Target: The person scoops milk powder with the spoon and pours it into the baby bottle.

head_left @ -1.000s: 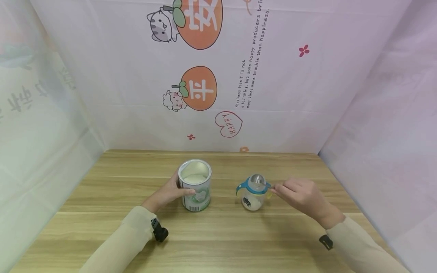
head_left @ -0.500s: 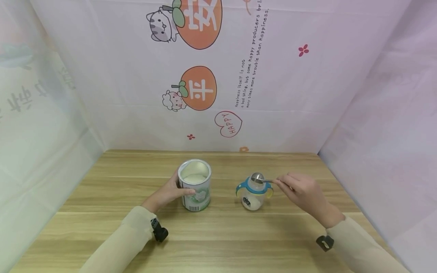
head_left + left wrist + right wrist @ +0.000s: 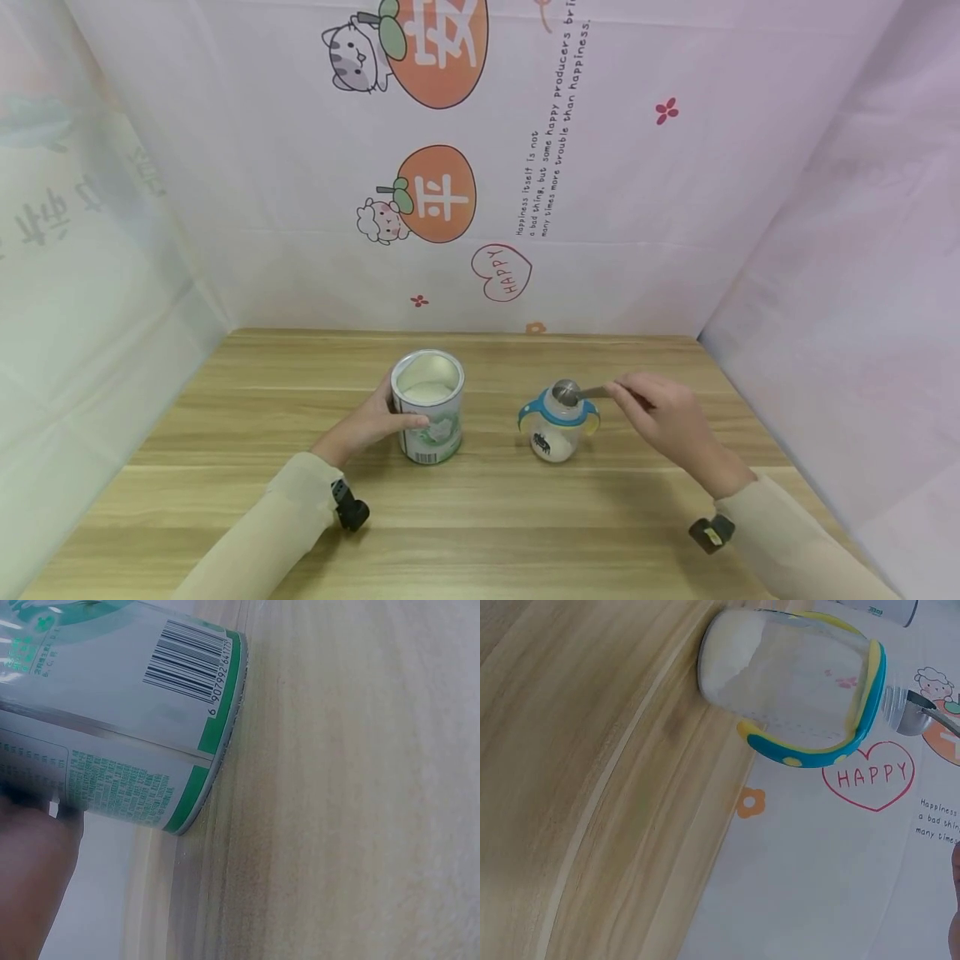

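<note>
Nearest me, both sleeves run up from the bottom edge onto the wooden table (image 3: 225,500), and since half a second ago I see my right hand (image 3: 663,417) has lifted slightly, tipping the metal spoon (image 3: 573,392) so its handle angles upward, bowl over the bottle mouth. That hand pinches the spoon handle between curled fingers; the left hand (image 3: 367,427) hasn't shifted, fingers wrapped round the side of the tin (image 3: 429,408). The tin stands open at table centre, white powder filling it partway. Just to its right, apart from it, stands the baby bottle (image 3: 558,425) with blue and yellow handles, a layer of white powder at its base. Whether the spoon bowl holds any powder, I can't tell. On the left wrist view the tin is cut off, only barcode and green rim showing. Beyond, the printed backdrop (image 3: 450,192).
</note>
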`<state>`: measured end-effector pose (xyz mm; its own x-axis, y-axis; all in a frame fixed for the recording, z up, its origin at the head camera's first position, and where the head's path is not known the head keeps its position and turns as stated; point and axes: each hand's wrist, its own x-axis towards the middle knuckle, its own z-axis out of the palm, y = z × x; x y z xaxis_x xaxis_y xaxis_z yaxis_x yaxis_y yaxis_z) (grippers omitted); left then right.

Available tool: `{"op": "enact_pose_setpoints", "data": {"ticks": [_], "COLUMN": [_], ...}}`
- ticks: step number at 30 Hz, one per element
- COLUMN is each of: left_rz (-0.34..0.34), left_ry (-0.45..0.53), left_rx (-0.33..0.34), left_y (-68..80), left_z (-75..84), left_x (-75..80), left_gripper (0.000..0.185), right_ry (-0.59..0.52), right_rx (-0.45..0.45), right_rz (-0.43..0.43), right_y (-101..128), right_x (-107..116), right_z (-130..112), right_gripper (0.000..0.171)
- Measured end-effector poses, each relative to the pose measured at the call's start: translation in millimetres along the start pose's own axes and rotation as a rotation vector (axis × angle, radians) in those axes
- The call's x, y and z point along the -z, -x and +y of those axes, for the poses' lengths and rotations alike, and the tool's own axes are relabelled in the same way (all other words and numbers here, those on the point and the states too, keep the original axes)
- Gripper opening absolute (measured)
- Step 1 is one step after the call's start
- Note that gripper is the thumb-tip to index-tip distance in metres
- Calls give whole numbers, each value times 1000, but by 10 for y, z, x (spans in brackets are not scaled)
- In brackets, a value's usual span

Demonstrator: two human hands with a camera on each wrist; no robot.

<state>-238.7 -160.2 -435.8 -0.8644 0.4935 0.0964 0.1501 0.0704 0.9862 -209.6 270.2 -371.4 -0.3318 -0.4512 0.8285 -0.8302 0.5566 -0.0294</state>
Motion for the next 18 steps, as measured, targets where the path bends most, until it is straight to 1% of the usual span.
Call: {"op": "enact_pose_setpoints", "data": {"ticks": [2, 4, 6, 7, 11, 14, 18], "left_rz": [-3, -4, -2, 1, 12, 17, 16], "left_ry": [0, 0, 0, 0, -4, -7, -6], "left_rx": [-3, -5, -4, -2, 7, 8, 2], "left_y": [-1, -4, -6, -5, -3, -5, -10], "left_z": [-6, -13, -21, -21, -27, -36, -47], "left_x": [3, 6, 8, 8, 9, 14, 19], "left_gripper": [102, 102, 102, 101, 101, 101, 101], "right_ry": [-23, -50, -77, -90, -126, -134, -140], "right_rx": [-32, -74, -130, -166, -311, -409, -574], "right_rz": [-4, -4, -8, -13, -36, -53, -73], "right_y": [-2, -3, -2, 0, -2, -10, -36], "right_x": [8, 17, 27, 31, 41, 45, 45], "right_z": [2, -1, -7, -11, -32, -52, -83], "right_gripper": [34, 25, 15, 14, 22, 21, 24]}}
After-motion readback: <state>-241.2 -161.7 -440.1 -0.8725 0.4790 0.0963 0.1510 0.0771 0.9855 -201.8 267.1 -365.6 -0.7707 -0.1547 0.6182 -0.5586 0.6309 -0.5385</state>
